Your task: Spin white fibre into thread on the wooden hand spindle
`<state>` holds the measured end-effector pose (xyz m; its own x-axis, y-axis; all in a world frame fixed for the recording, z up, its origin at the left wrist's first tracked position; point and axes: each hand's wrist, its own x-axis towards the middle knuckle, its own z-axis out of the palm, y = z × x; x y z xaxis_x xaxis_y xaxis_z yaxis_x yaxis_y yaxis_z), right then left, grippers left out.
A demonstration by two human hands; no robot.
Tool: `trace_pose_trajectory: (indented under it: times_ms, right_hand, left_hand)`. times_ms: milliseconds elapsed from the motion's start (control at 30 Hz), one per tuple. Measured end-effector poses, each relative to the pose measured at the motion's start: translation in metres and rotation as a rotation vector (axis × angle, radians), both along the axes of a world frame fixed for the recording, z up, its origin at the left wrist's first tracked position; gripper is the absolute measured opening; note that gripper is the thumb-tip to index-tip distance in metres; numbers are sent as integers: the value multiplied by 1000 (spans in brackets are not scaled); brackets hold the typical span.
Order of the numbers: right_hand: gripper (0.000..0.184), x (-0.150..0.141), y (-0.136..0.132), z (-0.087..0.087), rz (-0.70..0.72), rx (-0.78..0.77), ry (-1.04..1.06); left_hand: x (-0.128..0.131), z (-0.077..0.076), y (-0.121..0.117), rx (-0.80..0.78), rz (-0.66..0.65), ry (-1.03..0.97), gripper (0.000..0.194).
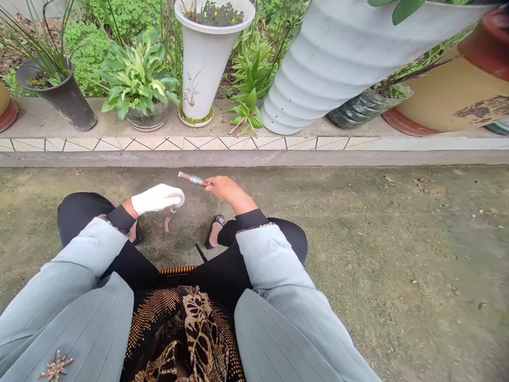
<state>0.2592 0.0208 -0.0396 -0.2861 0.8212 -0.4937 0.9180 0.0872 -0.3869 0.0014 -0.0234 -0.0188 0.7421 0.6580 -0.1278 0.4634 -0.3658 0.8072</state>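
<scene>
My left hand (157, 198) wears a white glove and its fingers are curled over the top of a thin reddish tool (169, 217) that points down at the concrete ground. My right hand (221, 187) is bare and closed round a slim stick-like tool (192, 179) with a reddish tip and a silvery middle, held level and pointing left. The two hands are close together above the ground between my knees. My sandalled foot (215, 229) shows just below the right hand.
A low tiled ledge (254, 143) runs across ahead, lined with pots: a dark tilted pot (63, 95), a leafy plant (137, 79), a tall white pot (204, 58), a large ribbed white pot (342, 58) and a yellow pot (453, 95). Mossy concrete ground (397, 254) lies to the right.
</scene>
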Motion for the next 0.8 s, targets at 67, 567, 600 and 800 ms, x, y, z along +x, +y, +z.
trace_pose_trajectory:
  times_ms: [67,567,600,800]
  right_hand:
    - [26,-10,-7,-2,207,-216,-67]
    - [41,17,-12,33,-227,-237,1179]
    - [37,18,-8,29,-325,-169,1135]
    - [19,8,2,6,-191,63,211]
  left_hand:
    - [-2,0,2,83,72,53,35]
    - [-3,-23,7,-309,145,-105,44]
    - [0,-22,5,-388,106,-125,45]
    - [10,-14,-1,-495,-94,-112,43]
